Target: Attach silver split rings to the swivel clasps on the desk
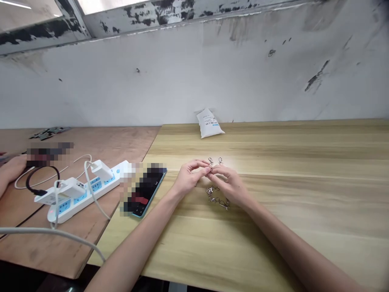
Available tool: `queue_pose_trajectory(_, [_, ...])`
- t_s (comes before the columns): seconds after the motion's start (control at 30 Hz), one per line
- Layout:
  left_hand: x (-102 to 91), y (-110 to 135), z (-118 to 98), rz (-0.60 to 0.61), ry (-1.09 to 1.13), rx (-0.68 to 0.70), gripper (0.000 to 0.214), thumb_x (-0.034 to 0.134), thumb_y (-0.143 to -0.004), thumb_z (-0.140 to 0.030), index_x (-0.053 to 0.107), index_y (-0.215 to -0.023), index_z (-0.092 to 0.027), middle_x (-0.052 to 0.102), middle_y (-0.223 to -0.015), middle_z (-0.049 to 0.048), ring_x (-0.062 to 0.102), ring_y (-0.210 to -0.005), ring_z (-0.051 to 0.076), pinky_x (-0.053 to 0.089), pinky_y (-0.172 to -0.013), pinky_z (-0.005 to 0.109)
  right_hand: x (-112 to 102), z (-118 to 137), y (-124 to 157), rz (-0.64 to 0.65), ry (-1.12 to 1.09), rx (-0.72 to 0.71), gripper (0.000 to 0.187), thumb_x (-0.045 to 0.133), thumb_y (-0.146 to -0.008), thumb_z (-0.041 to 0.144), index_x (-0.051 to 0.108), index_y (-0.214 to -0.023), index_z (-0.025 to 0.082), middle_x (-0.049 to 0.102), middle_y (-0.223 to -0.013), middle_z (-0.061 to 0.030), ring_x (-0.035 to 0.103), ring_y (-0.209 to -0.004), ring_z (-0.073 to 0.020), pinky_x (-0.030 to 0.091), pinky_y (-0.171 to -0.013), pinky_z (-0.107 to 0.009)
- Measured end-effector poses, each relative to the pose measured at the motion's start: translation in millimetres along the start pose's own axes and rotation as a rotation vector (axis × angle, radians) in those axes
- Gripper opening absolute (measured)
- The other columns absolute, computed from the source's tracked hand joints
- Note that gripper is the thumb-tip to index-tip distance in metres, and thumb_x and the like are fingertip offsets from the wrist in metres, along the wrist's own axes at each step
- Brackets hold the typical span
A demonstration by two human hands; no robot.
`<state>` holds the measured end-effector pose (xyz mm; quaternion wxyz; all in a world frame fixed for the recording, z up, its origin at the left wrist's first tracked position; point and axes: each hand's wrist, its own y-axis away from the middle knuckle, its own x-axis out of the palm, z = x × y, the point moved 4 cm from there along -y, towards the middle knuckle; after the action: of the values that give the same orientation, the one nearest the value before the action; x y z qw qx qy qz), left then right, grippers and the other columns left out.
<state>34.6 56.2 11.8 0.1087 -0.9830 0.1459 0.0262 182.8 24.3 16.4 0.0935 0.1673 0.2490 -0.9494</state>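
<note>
The left hand and right hand pinch a tiny metal clip, light and hard; hold its loop.

My left hand and my right hand are showing bare skin right up to the grip, with slim fingers narrowing toward their tips. Behind the grip, my left forearm and my right forearm are widening smoothly from narrow wrists, both bare as well, and are running out of view below.
</note>
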Motion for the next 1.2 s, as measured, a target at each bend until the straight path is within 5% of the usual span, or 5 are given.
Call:
queue_pose_trajectory(0.17, [-15.3, 0, -22, 0.0, -0.397, 0.191, 0.009, 0.066, -0.084, -0.03, 0.07, -0.081, -0.022, 0.065, -0.111, 0.0063, 0.058, -0.111, 0.022, 0.042, -0.102, 0.042, -19, -1, -4, 0.067, 0.025, 0.108, 0.029, 0.051, -0.092, 0.039, 0.071, -0.078, 0.024, 0.072, -0.085, -0.0024, 0.064, -0.086, -0.0207, 0.05, -0.076, -0.033])
queue_pose_trajectory(0.43, [2.0, 12, -25, 0.099, -1.065, 0.602, 0.015, 0.055, -0.093, -0.025, 0.07, -0.089, -0.025, 0.062, -0.124, 0.0055, 0.052, -0.115, 0.024, 0.037, -0.101, 0.043, -23, -6, -1, 0.292, -0.019, 0.347, 0.028, 0.052, -0.086, 0.031, 0.069, -0.066, 0.019, 0.067, -0.076, -0.0023, 0.062, -0.071, -0.0162, 0.046, -0.068, -0.028])
queue_pose_trajectory(0.77, [-39.3, 3, -23, 0.334, -0.933, 0.261, 0.016, 0.061, -0.088, -0.034, 0.071, -0.091, -0.022, 0.061, -0.098, 0.0051, 0.055, -0.096, 0.021, 0.046, -0.084, 0.034, -30, -23, -6, 0.164, 0.658, 0.055, 0.023, 0.053, -0.091, 0.026, 0.074, -0.082, 0.022, 0.071, -0.075, -0.0027, 0.06, -0.073, -0.0181, 0.033, -0.092, -0.042])
queue_pose_trajectory(1.0, [-36.6, 6, -18, 0.493, -0.866, 0.091, 0.012, 0.07, -0.08, -0.033, 0.074, -0.087, -0.024, 0.06, -0.106, 0.0043, 0.054, -0.105, 0.022, 0.043, -0.09, 0.035, -18, -10, 5, 0.393, 0.518, -0.084, 0.016, 0.061, -0.083, 0.019, 0.074, -0.091, 0.023, 0.068, -0.075, -0.0006, 0.06, -0.073, -0.0145, 0.037, -0.089, -0.036])
queue_pose_trajectory(1.2, [-34.3, 6, -16, 0.508, -0.859, 0.087, 0.008, 0.067, -0.083, -0.028, 0.074, -0.086, -0.024, 0.06, -0.106, 0.0041, 0.052, -0.108, 0.022, 0.042, -0.092, 0.034, -2, -12, 9, 0.367, 0.617, -0.184, 0.017, 0.065, -0.079, 0.015, 0.076, -0.085, 0.027, 0.067, -0.072, 0.0005, 0.059, -0.069, -0.0134, 0.036, -0.088, -0.034])
